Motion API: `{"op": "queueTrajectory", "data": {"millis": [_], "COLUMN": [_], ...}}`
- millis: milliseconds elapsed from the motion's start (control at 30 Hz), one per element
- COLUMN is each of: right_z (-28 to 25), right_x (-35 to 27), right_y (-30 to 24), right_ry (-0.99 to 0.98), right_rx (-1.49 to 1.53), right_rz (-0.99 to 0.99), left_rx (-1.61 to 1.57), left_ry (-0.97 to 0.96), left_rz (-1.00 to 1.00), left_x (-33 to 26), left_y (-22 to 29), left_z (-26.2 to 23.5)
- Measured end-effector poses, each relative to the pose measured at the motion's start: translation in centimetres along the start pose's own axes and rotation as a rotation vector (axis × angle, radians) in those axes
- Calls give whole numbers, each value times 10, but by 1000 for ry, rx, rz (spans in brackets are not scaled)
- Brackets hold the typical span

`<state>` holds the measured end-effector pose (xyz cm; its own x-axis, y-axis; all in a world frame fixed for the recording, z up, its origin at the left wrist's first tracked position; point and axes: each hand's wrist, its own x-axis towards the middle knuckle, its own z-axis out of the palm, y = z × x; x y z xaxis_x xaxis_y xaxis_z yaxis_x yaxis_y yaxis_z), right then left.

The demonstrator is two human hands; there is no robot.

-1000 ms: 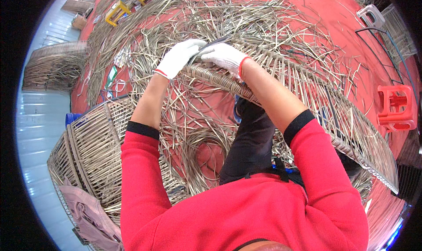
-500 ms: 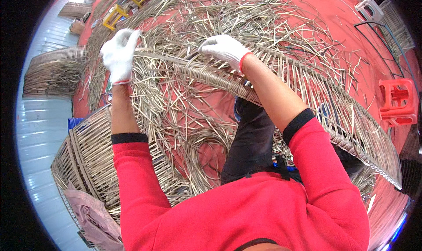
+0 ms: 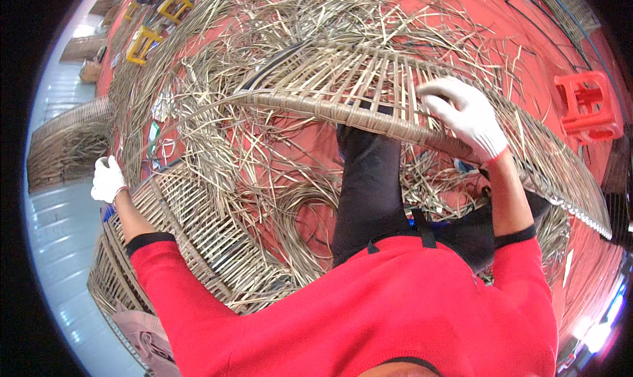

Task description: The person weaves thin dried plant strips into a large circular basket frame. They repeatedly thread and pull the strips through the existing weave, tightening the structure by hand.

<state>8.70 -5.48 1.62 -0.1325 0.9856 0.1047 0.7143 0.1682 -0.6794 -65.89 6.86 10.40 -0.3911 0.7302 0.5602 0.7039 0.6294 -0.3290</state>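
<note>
My left hand [image 3: 107, 180], in a white glove, is stretched far out to the left. Its fingers are closed on a long, thin wicker strand [image 3: 212, 104] that runs back to the left end of a woven wicker panel [image 3: 316, 106]; part of the strand is lost against the litter. The panel lies across my legs, its near edge wrapped in wound strands and open slats behind. My right hand [image 3: 467, 118], also white-gloved, rests over this wrapped edge with fingers curled round the slats, holding the panel.
Loose wicker strips [image 3: 264, 172] cover much of the red floor. A slatted wicker piece [image 3: 204, 225] lies at my left, with a cloth [image 3: 142, 337] on it. A red plastic stool [image 3: 589, 106] stands right; yellow stools [image 3: 143, 44] stand far left.
My left hand has swung left and toward me, away from the panel's end. My right hand has slid rightward along the panel, whose left end has shifted and shows more slats.
</note>
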Motion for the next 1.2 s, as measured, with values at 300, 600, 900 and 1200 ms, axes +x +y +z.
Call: {"op": "queueTrajectory", "data": {"millis": [300,600,900,1200], "right_z": [-43,-29,-40,-66], "right_x": [-105,-99,-103,-152], "right_y": [11,41,51,53], "right_ry": [-23,3,2,306], "right_rx": [-262,-411,-287,-430], "right_rz": [70,119,77,84], "left_rx": [-1313,-1040,-1140,-1170], "left_ry": [-15,-122,-24,-161], "left_rz": [1200,1373,1604,1487], "left_x": [-218,-319,-390,-411], "left_y": [318,401,431,443], "left_z": [-191,-271,-325,-340]}}
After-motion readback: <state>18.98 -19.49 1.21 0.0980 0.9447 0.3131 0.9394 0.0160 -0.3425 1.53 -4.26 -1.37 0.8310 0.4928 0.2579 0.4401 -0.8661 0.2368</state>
